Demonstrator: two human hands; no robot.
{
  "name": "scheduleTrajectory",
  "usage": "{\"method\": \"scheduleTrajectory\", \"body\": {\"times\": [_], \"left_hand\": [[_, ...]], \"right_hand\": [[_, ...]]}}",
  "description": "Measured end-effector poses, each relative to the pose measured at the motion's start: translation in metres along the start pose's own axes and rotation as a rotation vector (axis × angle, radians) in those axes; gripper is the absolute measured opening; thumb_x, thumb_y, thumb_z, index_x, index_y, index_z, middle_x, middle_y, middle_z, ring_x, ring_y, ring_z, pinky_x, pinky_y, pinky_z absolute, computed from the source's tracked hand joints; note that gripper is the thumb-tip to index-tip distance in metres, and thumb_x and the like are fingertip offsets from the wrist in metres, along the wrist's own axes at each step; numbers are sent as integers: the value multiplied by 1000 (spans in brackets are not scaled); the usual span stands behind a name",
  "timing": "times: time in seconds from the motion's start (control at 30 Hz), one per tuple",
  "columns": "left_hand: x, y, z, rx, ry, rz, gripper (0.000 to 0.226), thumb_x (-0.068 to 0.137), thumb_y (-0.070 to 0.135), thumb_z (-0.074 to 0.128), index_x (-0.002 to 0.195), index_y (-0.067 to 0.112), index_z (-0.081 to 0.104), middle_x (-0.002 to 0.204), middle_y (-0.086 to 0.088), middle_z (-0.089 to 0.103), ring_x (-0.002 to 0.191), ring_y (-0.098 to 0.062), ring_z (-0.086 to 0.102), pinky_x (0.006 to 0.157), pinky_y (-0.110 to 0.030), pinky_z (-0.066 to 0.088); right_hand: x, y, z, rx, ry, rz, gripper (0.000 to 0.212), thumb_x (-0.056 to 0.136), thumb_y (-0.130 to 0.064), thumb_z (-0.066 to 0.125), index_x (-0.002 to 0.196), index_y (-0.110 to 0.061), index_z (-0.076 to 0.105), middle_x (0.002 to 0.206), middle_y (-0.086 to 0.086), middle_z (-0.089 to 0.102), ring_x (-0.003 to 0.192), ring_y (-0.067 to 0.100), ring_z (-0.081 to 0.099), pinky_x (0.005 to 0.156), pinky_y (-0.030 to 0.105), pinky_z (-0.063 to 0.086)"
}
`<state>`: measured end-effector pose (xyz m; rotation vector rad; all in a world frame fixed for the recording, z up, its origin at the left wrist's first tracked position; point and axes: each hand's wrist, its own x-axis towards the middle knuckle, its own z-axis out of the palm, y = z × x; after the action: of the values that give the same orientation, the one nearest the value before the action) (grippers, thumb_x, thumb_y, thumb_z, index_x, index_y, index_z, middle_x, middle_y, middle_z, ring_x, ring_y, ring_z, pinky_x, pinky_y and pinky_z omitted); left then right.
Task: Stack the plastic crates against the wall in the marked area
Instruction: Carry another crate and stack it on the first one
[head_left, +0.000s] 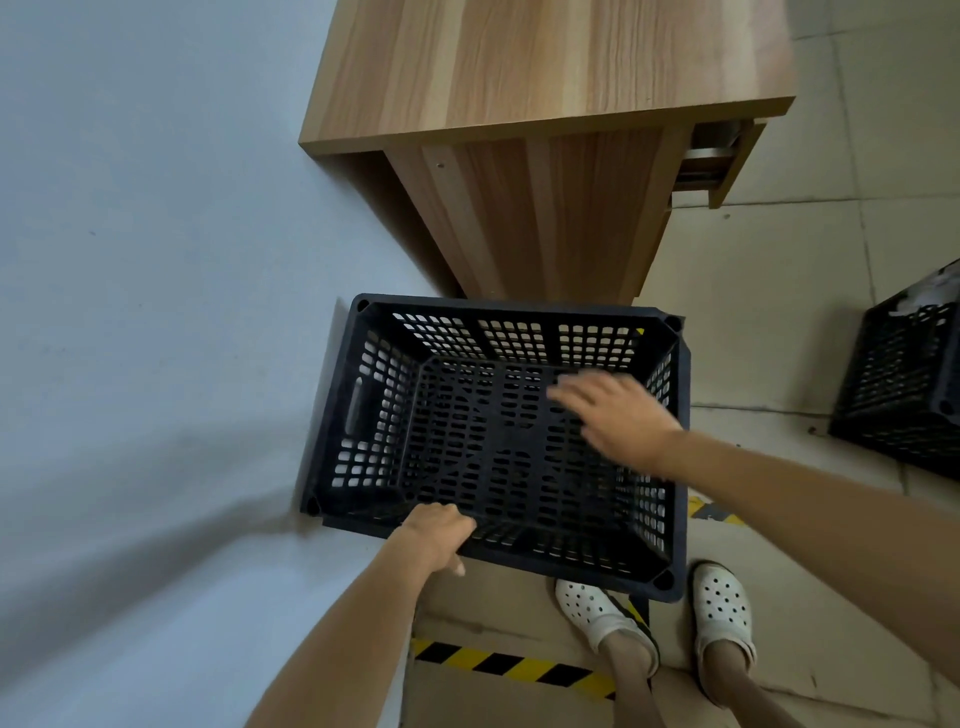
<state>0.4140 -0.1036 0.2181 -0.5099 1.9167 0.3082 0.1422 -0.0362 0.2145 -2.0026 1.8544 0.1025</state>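
A: In the head view, where was the black perforated plastic crate (498, 441)?

B: Beside the pale wall (145, 260), its far end close to the wood-grain cabinet (545, 171). The left hand (436, 538) had its fingers (457, 525) curled together over the near rim, clamped on it. The right hand (618, 415) was blurred, its fingers (571, 395) spread apart above the crate's open inside, gripping nothing.

A: Was it inside the marked area?

B: Yellow-and-black striped floor tape (509, 667) ran below the left fingers, and a scrap of the same tape (711, 512) showed to the right of the right wrist. The crate sat between those marks and the wall, so I judged it placed or nearly so. Whether another crate lay beneath it, I could not tell.

A: What was left?

B: A second black perforated crate (904, 379) stood well apart, far right of the right fingers, with something pale in it. It seemed not yet stacked.
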Motion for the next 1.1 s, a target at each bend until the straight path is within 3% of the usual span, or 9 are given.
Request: {"method": "scheduleTrajectory", "body": {"times": [0.07,0.13,0.23,0.3,0.4,0.5,0.83,1.1], "left_hand": [[4,0,6,6,24,32,61,94,29,61,148,18,34,139,-12,49,121,-33,53,92,-44,46],[7,1,12,23,44,75,65,97,11,52,153,27,23,150,-11,39,126,-35,50,95,-47,45],[10,3,14,60,120,182,78,90,-12,45,153,28,22,143,-11,48,119,-38,54,88,-48,45],[10,2,15,91,181,228,80,87,-16,45,152,24,23,134,-13,56,111,-38,59,81,-47,47],[8,0,17,101,225,248,80,85,-18,45,152,22,24,128,-14,60,108,-38,60,81,-46,47],[6,1,15,97,221,242,81,84,-19,44,152,20,25,126,-15,61,108,-38,60,82,-45,46],[5,-7,8,127,225,256,80,85,-18,45,151,23,25,119,-15,64,102,-36,62,75,-43,45],[16,-6,14,91,111,210,77,86,-13,54,149,24,31,124,-12,60,109,-34,59,83,-44,47]], "right_hand": [[21,25,-17,-49,188,132,76,94,-16,51,156,-18,7,163,5,10,150,25,11,119,42,13],[44,48,-29,-67,187,276,79,94,-12,52,156,-12,3,163,9,6,150,28,7,119,42,13],[74,70,-36,96,-11,399,65,96,-13,53,152,-9,19,147,18,40,137,36,37,112,45,31],[84,73,-36,178,-31,406,47,95,-6,52,139,-13,39,128,17,55,116,37,54,94,44,47],[90,72,-40,191,67,448,42,88,9,48,122,-15,54,113,14,61,100,35,61,75,41,51],[94,74,-45,155,78,448,36,87,9,50,112,-15,60,114,13,61,99,36,62,71,38,48],[97,77,-48,110,110,424,32,89,6,52,112,-15,60,113,11,60,98,35,61,68,34,41],[88,76,-44,133,91,402,36,90,5,53,117,-17,58,114,10,59,99,34,61,72,38,48]]}}
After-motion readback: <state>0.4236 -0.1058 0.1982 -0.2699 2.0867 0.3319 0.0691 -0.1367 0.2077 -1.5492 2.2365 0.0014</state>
